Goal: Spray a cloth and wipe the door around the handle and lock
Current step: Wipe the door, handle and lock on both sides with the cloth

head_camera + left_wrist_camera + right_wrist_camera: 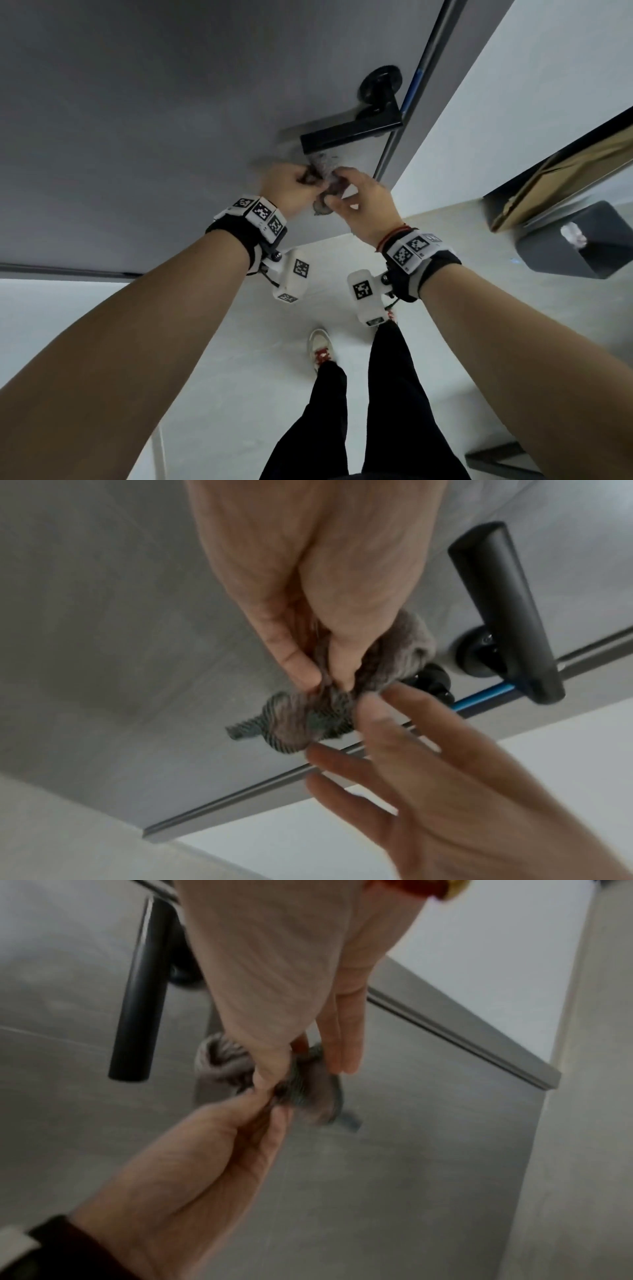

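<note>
A crumpled grey cloth (324, 170) hangs between my two hands against the grey door (137, 137), just under the black lever handle (349, 133). My left hand (308, 179) pinches one bunch of it between thumb and fingertip (337, 669). My right hand (342, 186) pinches the other end with thumb and forefinger, its remaining fingers (342, 1047) straight. The left wrist view shows the cloth (308, 723) in front of a small black knob (435, 680) below the handle (503, 610). In the right wrist view the handle (140, 1001) hangs left of the cloth (308, 1093). No spray bottle is in view.
The door's edge (414, 85) with a blue strip runs right of the handle, with a white wall beyond. A dark grey box (575, 240) and a leaning cardboard sheet (565, 171) stand on the floor at right. My legs and a shoe (320, 346) are below.
</note>
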